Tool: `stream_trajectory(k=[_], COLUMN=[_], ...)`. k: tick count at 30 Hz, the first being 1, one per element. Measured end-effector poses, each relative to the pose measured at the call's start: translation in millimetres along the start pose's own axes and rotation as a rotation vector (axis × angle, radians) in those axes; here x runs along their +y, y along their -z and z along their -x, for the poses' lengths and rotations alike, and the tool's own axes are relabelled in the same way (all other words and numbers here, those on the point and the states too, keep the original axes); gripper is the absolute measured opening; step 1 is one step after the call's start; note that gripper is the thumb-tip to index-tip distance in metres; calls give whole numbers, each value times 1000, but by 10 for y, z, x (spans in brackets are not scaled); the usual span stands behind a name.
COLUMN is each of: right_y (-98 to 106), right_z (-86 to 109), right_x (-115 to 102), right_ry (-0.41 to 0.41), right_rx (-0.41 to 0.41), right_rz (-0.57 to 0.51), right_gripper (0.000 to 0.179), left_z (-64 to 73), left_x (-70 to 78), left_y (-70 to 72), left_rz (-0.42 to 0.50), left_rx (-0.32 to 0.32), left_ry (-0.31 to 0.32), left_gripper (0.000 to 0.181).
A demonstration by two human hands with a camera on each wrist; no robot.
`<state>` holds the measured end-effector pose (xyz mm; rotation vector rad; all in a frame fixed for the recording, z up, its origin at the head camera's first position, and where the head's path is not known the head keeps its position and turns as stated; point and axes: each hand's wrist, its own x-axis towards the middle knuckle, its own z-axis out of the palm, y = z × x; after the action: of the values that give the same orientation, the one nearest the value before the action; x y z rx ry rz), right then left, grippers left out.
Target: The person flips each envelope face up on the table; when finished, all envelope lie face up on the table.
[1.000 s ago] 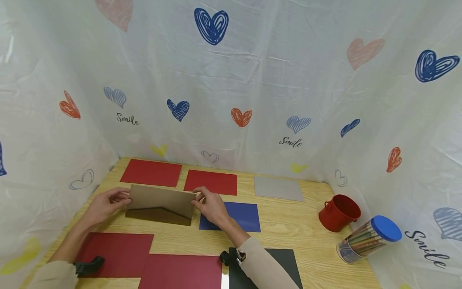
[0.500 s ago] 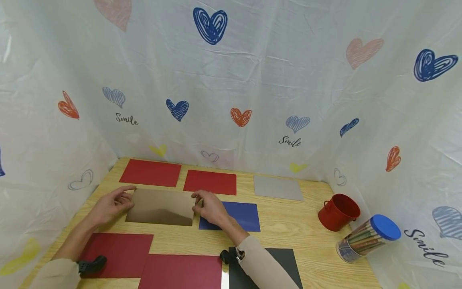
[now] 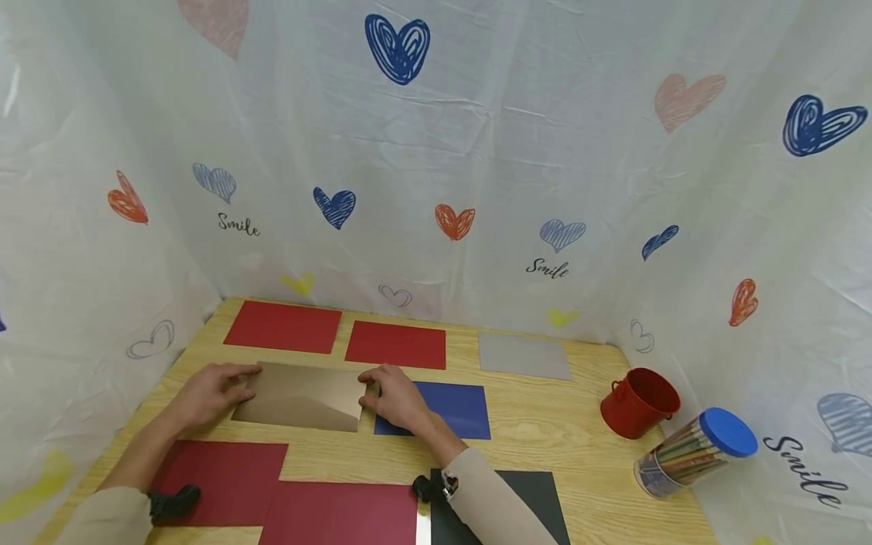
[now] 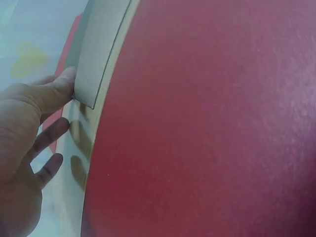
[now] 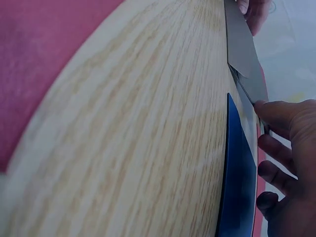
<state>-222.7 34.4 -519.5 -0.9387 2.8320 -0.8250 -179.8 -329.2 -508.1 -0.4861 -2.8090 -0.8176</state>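
Tan card (image 3: 300,397) tipped lower, right hand (image 3: 397,397) partly hiding blue sheet (image 3: 456,409)

Wrinkled white sheeting (image 3: 504,166) covers top & both sides of frame, printed w/ blue, red, pink & yellow hearts (image 3: 398,49) + "Smile" lettering (image 3: 548,268). Light wood-grain worktop (image 3: 545,420), lower ctr. Small bright glare (image 3: 11,89), upper L edge.

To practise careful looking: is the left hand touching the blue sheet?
No: the left hand holds the brown card by its left edge.
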Motion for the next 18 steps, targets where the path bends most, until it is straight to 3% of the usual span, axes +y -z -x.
stream_trajectory(k=[6, 12, 18], right_y=[-17, -31, -42], right_z=[-6, -6, 1], right_x=[-19, -30, -11], right_ry=[13, 19, 11], right_rx=[-9, -11, -7], right_rz=[79, 150, 180], right_gripper=[35, 30, 29], left_z=[9, 31, 26], left_x=[6, -2, -21], left_y=[-39, -62, -86], left_rz=[-63, -136, -134], left_rx=[-20, 5, 28], left_ry=[12, -41, -72], left_gripper=[43, 41, 38])
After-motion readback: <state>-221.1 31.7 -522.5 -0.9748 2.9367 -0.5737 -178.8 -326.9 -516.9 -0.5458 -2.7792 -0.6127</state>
